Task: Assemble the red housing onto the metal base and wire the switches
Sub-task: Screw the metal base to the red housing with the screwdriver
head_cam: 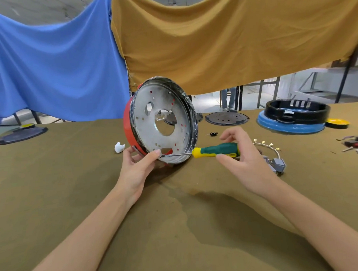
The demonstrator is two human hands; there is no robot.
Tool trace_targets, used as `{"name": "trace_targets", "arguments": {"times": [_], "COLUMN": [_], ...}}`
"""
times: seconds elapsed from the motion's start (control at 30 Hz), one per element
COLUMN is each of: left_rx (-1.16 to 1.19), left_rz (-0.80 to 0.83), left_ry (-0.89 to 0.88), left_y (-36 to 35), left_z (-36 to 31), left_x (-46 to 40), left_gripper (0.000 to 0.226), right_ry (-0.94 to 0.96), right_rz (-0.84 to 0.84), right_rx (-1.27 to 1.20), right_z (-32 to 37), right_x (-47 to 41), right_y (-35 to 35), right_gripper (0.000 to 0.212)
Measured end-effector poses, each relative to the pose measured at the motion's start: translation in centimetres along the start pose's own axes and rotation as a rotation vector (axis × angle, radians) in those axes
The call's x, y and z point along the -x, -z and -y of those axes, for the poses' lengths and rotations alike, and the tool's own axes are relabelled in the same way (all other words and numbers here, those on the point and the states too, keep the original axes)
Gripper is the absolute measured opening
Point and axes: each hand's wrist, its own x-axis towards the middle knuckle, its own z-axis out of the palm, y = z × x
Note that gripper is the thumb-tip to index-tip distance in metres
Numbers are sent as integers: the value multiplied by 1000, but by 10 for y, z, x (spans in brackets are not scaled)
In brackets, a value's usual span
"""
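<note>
Round perforated metal base (167, 123) seated in a red ring-shaped housing (127, 127), stood on edge on the olive cloth-covered table (74, 189); left hand (137, 167) grips its lower rim, thumb on the metal face. Right hand (241, 153) pinches a green-and-yellow-handled screwdriver (213, 150), tip apparently at the rim. Grey switch block with white terminal wires (276, 160) lies just right.

Glossy red housing (127, 125), dull scuffed metal base (163, 123), matt olive cloth table (74, 179).

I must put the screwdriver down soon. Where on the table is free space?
Bare olive cloth lies between your forearms, and left of the white scrap. It is crowded to the right: the grey switches with wires, the blue-and-black round housing.
</note>
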Motion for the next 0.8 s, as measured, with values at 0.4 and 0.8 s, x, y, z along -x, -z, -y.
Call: {"name": "trace_targets", "arguments": {"times": [0.4, 0.8], "left_rx": [-22, -105], "left_rz": [7, 34], "left_ry": [-24, -45], "left_y": [-1, 0], "left_z": [0, 3], "left_x": [1, 0], "left_gripper": [49, 49], "right_ry": [-35, -62], "right_rz": [-89, -122], "right_rx": [114, 326], "right_z": [-3, -5], "right_x": [-1, 1], "right_y": [-6, -7], "right_gripper": [12, 44]}}
